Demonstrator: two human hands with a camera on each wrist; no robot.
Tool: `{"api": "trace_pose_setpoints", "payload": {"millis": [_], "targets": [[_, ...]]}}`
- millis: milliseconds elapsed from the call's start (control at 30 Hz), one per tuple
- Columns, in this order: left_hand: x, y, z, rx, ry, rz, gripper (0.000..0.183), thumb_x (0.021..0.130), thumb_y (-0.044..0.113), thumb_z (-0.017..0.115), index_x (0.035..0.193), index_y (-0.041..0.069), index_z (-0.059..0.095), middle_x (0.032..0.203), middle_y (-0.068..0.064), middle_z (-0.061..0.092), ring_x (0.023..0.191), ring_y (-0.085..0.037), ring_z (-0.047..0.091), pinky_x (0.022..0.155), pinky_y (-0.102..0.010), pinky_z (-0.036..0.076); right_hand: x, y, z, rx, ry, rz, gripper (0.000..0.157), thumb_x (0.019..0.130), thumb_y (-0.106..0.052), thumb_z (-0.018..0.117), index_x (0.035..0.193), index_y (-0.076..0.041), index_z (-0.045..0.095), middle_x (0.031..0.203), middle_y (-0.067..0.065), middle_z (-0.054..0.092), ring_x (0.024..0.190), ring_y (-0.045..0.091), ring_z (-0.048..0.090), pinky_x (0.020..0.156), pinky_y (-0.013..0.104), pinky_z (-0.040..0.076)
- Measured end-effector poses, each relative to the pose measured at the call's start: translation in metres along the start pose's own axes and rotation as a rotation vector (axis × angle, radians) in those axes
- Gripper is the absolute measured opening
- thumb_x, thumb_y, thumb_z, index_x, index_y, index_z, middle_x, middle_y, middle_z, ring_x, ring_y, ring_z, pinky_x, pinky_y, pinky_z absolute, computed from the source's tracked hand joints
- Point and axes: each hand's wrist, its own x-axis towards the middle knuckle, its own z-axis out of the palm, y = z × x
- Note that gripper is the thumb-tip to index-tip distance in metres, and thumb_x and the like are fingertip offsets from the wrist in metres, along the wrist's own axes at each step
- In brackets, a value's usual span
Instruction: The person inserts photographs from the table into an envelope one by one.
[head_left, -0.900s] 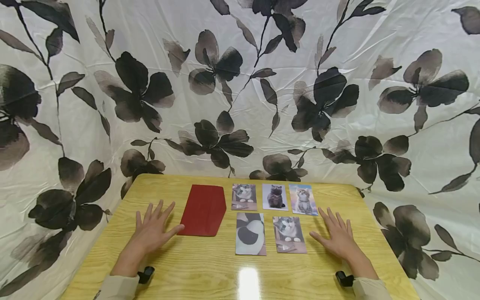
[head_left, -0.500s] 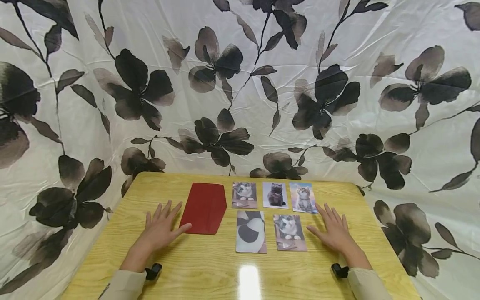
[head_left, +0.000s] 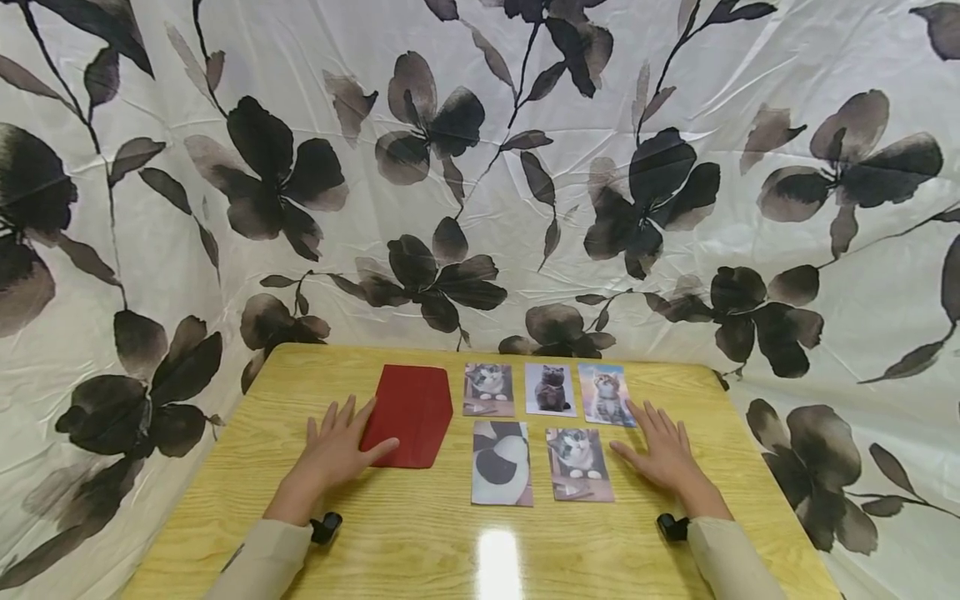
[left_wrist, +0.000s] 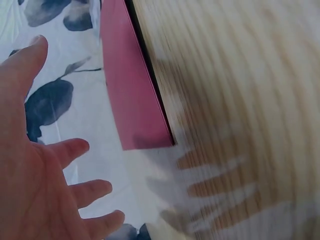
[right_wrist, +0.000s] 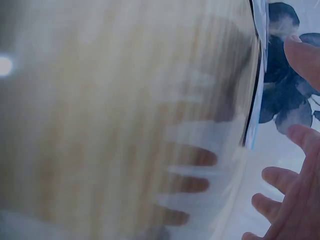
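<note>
A red envelope [head_left: 412,417] lies flat on the left half of the wooden table [head_left: 420,542]. My left hand [head_left: 337,446] is spread at its left edge, the thumb overlapping the near left corner in the head view. Seen from the left wrist, those fingers are apart from the envelope [left_wrist: 132,90] and hold nothing. My right hand [head_left: 663,454], also spread, hovers beside the kitten card [head_left: 604,398] and the lower grey-and-white cat card [head_left: 579,468]. In the right wrist view the right hand [right_wrist: 295,200] grips nothing, and card edges [right_wrist: 256,100] show past its fingers.
Further cards lie flat in two rows: a grey-and-white cat card [head_left: 489,392], a dark cat card [head_left: 552,392] and a black-and-white card [head_left: 501,467]. A floral cloth [head_left: 540,233] hangs behind the table and at both sides. Glare marks the near tabletop.
My left hand has moved right and slightly up, closer to the envelope. The right hand has shifted a little to the left. The cards and envelope stay put.
</note>
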Motion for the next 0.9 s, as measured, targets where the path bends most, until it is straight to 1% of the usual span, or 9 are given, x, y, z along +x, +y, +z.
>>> {"api": "trace_pose_setpoints", "payload": {"millis": [167,267,433,600,767,900], "targets": [[0.008,0.004,0.001,0.012,-0.034,-0.009,0.109,0.094,0.080,0.057,0.171,0.010,0.025,0.172,-0.035,0.016,0.156,-0.064,0.010,0.117,-0.083,0.002,0.010,0.000,-0.001,-0.020,-0.014,-0.002,0.091,0.102,-0.063,0.062,0.170,-0.012,0.029,0.173,0.031,0.021,0.156,0.060,0.017,0.120,0.079,0.003],[0.011,0.008,0.003,0.002,-0.045,-0.016,0.110,0.094,0.079,0.059,0.171,0.008,0.024,0.172,-0.036,0.016,0.156,-0.064,0.010,0.117,-0.084,0.003,0.016,0.000,0.000,-0.019,-0.015,-0.001,0.091,0.103,-0.062,0.062,0.170,-0.011,0.029,0.172,0.032,0.021,0.156,0.060,0.018,0.121,0.079,0.004],[0.016,0.013,0.007,0.005,-0.038,-0.040,0.111,0.094,0.078,0.061,0.170,0.006,0.025,0.171,-0.036,0.019,0.155,-0.064,0.014,0.117,-0.083,0.007,0.027,0.002,0.004,-0.015,-0.015,0.000,0.090,0.104,-0.062,0.060,0.170,-0.010,0.028,0.171,0.033,0.023,0.154,0.059,0.021,0.121,0.077,0.006],[0.018,0.019,0.011,0.040,-0.029,-0.082,0.113,0.092,0.078,0.063,0.170,0.005,0.026,0.169,-0.037,0.025,0.153,-0.063,0.021,0.118,-0.082,0.013,0.037,0.003,0.007,-0.029,-0.005,0.011,0.089,0.104,-0.059,0.061,0.169,-0.006,0.029,0.168,0.035,0.027,0.152,0.060,0.026,0.121,0.076,0.014],[0.019,0.027,0.019,0.100,-0.005,-0.104,0.115,0.090,0.078,0.066,0.168,0.001,0.029,0.164,-0.038,0.033,0.146,-0.063,0.032,0.115,-0.079,0.024,0.041,0.004,0.010,-0.019,-0.012,0.050,0.090,0.105,-0.057,0.061,0.168,-0.002,0.027,0.168,0.036,0.027,0.152,0.060,0.026,0.119,0.076,0.017],[0.019,0.032,0.026,0.080,0.014,-0.137,0.119,0.088,0.078,0.068,0.168,0.000,0.028,0.161,-0.039,0.034,0.142,-0.064,0.036,0.111,-0.079,0.031,0.044,0.004,0.011,-0.018,-0.006,0.068,0.090,0.106,-0.055,0.060,0.167,0.001,0.026,0.167,0.037,0.028,0.151,0.060,0.027,0.118,0.077,0.021]]}}
